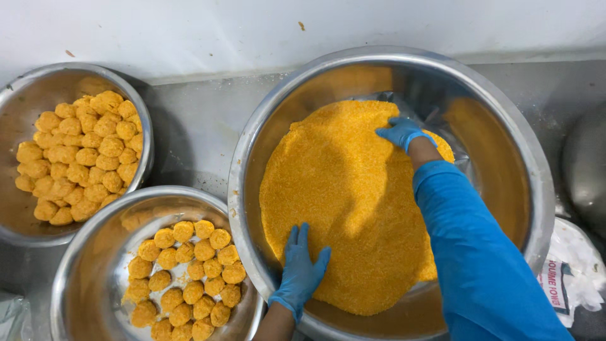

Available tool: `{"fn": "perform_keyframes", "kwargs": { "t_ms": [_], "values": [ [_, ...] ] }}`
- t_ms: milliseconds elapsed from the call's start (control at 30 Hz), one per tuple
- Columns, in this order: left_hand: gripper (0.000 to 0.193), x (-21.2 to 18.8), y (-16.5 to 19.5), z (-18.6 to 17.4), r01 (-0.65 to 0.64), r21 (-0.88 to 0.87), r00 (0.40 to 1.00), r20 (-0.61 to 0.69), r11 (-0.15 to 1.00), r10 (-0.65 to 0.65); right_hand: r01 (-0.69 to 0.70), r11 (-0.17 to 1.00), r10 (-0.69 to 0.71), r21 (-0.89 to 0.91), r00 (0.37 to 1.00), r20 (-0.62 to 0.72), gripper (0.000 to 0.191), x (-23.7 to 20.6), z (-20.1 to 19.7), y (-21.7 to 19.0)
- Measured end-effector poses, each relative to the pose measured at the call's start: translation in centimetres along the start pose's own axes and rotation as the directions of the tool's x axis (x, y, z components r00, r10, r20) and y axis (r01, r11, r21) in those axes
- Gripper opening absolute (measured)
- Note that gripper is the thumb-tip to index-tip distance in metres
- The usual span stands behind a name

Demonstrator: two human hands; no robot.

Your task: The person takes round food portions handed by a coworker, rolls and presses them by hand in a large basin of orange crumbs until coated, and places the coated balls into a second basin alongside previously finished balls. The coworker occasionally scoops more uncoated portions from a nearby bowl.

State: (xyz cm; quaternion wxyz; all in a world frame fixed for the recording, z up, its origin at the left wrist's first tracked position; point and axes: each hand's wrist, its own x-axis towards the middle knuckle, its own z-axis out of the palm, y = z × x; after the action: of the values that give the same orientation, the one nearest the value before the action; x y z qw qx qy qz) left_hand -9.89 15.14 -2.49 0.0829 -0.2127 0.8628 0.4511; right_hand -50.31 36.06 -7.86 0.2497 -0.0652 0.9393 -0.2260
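Steel counter (202, 120) under a white wall. I've got both gloved hands in the big bowl (252, 151), centre-right of frame. Left hand (301, 268) lies flat on the orange crumbs (347, 202), fingers spread, holding nothing. Right hand (402, 131) digs in at the far edge, fingers curled, can't tell if it's gripping anything. I'd press evenly w/ light pressure. Coated balls (79, 161) sit in the bowls at left.

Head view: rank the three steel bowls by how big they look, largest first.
1. The bowl of orange crumbs, with both gloved hands in it, clearly largest.
2 and 3. The front bowl of coated balls and the back-left bowl of coated balls look alike; both are cut off by the frame, so no ranking.
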Motion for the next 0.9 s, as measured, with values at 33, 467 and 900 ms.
{"fn": "perform_keyframes", "kwargs": {
  "t_ms": [33, 467, 900],
  "values": [
    [0.086, 0.2, -0.1, 0.2, 0.023, -0.026, 1.000, 0.006, 0.999, -0.023, -0.075, 0.995, 0.069, 0.068, 0.994, 0.088, 0.087, -0.6, 1.1, 0.2],
    [0.067, 2.3, -3.3, 5.7, -0.075, -0.039, 0.997, 0.029, 0.996, 0.076, 0.224, 0.970, -0.244, 0.098, 0.889, 0.387, 0.082, -16.5, 13.5, 3.2],
    [0.049, 3.5, -4.7, 6.6, -0.193, 0.162, 0.975, -0.076, 0.968, 0.207, 0.035, 0.975, 0.074, -0.221, 0.881, 0.467, 0.078, -26.2, 13.0, 6.2]
  ]
}}
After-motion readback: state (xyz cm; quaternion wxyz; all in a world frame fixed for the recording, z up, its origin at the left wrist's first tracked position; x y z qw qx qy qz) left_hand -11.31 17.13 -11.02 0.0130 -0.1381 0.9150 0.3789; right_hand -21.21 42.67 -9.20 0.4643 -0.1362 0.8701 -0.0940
